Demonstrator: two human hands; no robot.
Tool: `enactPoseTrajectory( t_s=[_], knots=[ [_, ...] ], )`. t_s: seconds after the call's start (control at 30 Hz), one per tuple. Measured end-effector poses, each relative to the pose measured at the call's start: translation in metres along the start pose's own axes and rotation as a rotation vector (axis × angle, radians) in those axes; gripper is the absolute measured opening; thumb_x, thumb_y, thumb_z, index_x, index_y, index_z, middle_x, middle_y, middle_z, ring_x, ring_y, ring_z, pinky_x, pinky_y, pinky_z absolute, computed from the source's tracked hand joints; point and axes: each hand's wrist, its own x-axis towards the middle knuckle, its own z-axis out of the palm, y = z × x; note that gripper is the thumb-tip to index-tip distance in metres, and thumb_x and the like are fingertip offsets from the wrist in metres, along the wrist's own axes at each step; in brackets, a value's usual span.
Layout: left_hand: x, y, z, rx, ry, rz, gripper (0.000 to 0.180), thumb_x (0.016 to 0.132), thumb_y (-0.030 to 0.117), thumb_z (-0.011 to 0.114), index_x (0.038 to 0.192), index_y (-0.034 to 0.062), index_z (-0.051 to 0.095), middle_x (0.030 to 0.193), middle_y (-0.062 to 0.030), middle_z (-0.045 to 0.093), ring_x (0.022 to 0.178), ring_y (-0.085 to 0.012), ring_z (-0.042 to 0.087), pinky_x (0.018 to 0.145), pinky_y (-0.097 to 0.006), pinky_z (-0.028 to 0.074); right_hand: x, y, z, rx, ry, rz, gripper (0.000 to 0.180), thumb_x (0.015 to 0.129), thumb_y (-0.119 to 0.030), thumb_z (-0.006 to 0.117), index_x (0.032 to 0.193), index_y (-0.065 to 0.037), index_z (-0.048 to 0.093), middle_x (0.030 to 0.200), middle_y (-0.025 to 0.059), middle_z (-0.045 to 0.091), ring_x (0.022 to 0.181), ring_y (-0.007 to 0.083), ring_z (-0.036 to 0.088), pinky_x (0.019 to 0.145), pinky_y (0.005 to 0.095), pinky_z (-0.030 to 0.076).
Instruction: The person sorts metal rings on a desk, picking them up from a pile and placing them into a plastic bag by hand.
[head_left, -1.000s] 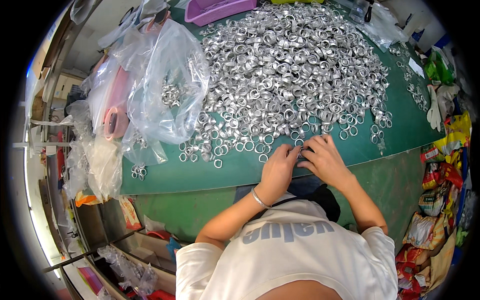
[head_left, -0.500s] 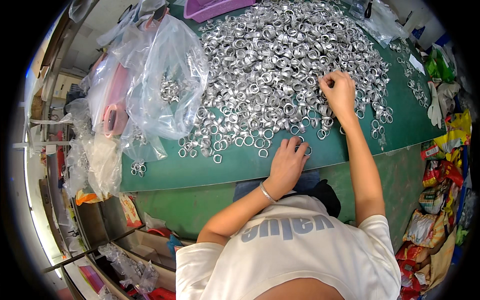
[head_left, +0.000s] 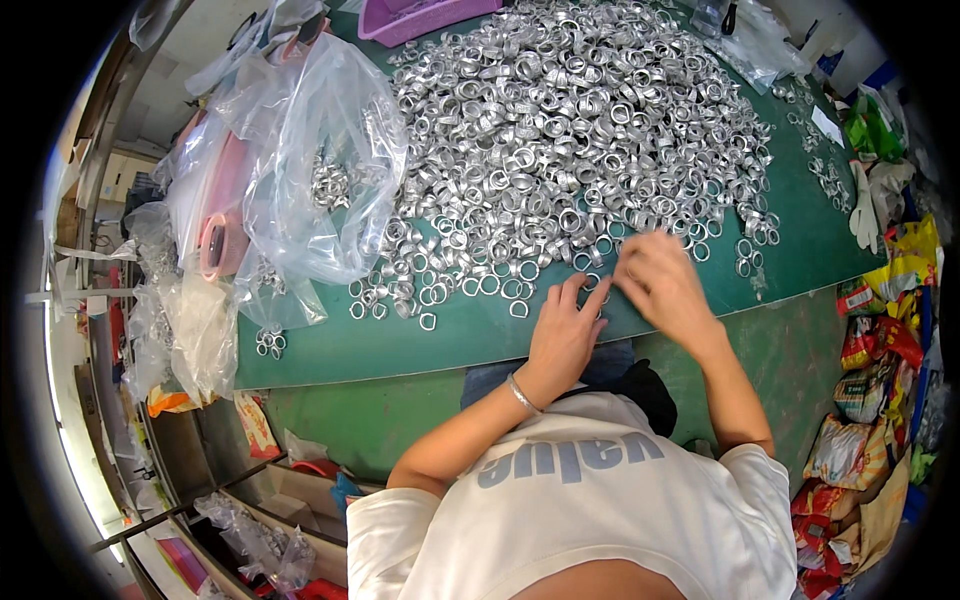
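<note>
A wide heap of silver metal rings (head_left: 560, 130) covers much of the green table (head_left: 420, 355), thinning to loose rings along its near side. My left hand (head_left: 567, 325) rests at the near edge of the heap, fingers bent, with a ring held at the fingertips and partly hidden by them. Close beside it on the right, my right hand (head_left: 665, 285) hovers over the table, its fingertips almost meeting the left ones. Motion smears its fingers, so whether it holds a ring does not show. A silver bracelet (head_left: 522, 394) circles my left wrist.
Left of the heap lies a clear plastic bag (head_left: 335, 180) with some rings in it, beside a pink container (head_left: 224, 245). A purple tray (head_left: 420, 22) stands at the far side. Gloves (head_left: 862, 210) hang near the right edge, above colourful packages (head_left: 850, 450).
My right hand has come back from the right part of the heap, toward me and leftward, to beside the left hand. My left hand has stayed nearly in place.
</note>
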Motion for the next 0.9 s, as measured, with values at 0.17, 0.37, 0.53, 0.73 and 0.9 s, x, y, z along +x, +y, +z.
enactPoseTrajectory(
  t_s=[0.17, 0.37, 0.53, 0.73, 0.9],
  knots=[
    [0.002, -0.006, 0.009, 0.025, 0.032, 0.084, 0.044, 0.077, 0.004, 0.065, 0.119, 0.0013, 0.053, 0.115, -0.0136, 0.050, 0.096, -0.0320, 0.047, 0.085, -0.039, 0.043, 0.009, 0.023, 0.007, -0.230, 0.139, 0.053, 0.017, 0.077, -0.016, 0.068, 0.089, -0.006, 0.063, 0.115, 0.0074, 0.056, 0.114, 0.0260, 0.048, 0.096, 0.0433, 0.034],
    [0.000, -0.007, 0.003, 0.046, -0.009, 0.078, 0.042, 0.078, 0.005, 0.063, 0.119, 0.0029, 0.053, 0.115, -0.0117, 0.051, 0.095, -0.0308, 0.048, 0.082, -0.039, 0.044, -0.007, 0.042, -0.002, -0.371, 0.185, 0.092, 0.016, 0.073, -0.012, 0.068, 0.087, -0.010, 0.063, 0.115, 0.0050, 0.056, 0.116, 0.0250, 0.049, 0.100, 0.0527, 0.027],
    [0.000, -0.007, 0.007, 0.195, -0.052, 0.100, 0.041, 0.080, 0.007, 0.060, 0.120, 0.0059, 0.053, 0.114, -0.0096, 0.050, 0.094, -0.0291, 0.048, 0.078, -0.037, 0.044, -0.015, 0.068, -0.007, -0.518, 0.317, 0.212, 0.029, 0.069, -0.007, 0.069, 0.096, -0.011, 0.060, 0.120, 0.0083, 0.051, 0.120, 0.0287, 0.044, 0.100, 0.0529, 0.026],
    [0.001, -0.007, 0.008, 0.181, -0.036, 0.072, 0.039, 0.081, 0.007, 0.060, 0.119, 0.0075, 0.054, 0.112, -0.0085, 0.052, 0.093, -0.0281, 0.049, 0.078, -0.037, 0.044, 0.008, 0.055, -0.006, -0.436, 0.426, 0.219, 0.036, 0.064, 0.002, 0.062, 0.097, -0.010, 0.058, 0.124, 0.0124, 0.047, 0.124, 0.0332, 0.039, 0.101, 0.0545, 0.026],
    [0.001, -0.006, 0.008, 0.139, 0.002, 0.057, 0.038, 0.081, 0.008, 0.061, 0.118, 0.0080, 0.054, 0.110, -0.0088, 0.053, 0.092, -0.0284, 0.049, 0.078, -0.037, 0.045, 0.022, 0.046, 0.017, -0.473, 0.322, 0.230, 0.017, 0.073, -0.010, 0.068, 0.089, -0.008, 0.063, 0.113, 0.0073, 0.053, 0.114, 0.0283, 0.045, 0.101, 0.0541, 0.024]
  ],
)
